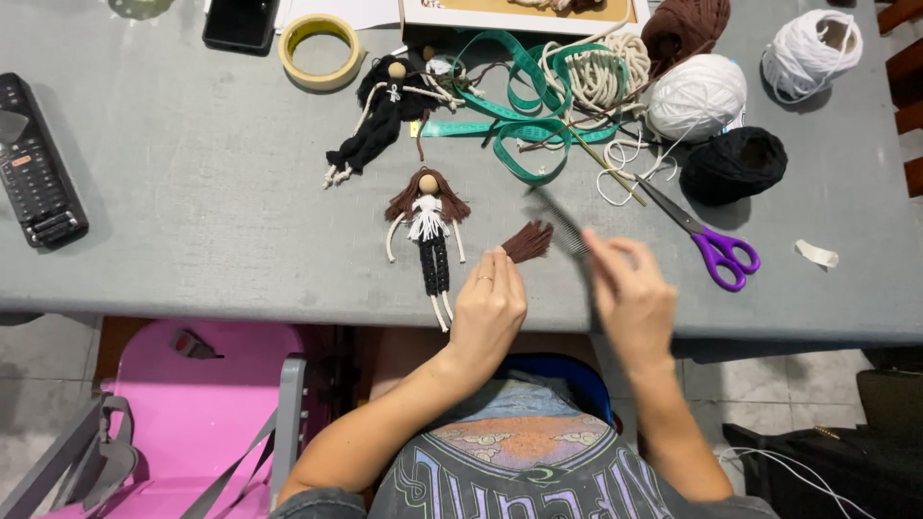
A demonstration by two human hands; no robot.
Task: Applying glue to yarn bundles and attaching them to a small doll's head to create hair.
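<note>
Brown yarn tassel (528,240): I've got it pinned flat on the grey table, its gathered end under my left hand, fringe fanned up and to the right.
Black comb (562,223): in my right hand, blurred, slanting up and left, teeth just beside the fringe tips; I can't tell if they touch.

Left hand (488,309) pinching brown yarn tuft (529,241), right hand (630,293) holding blurred black comb (562,223), grey table (192,192)
</note>
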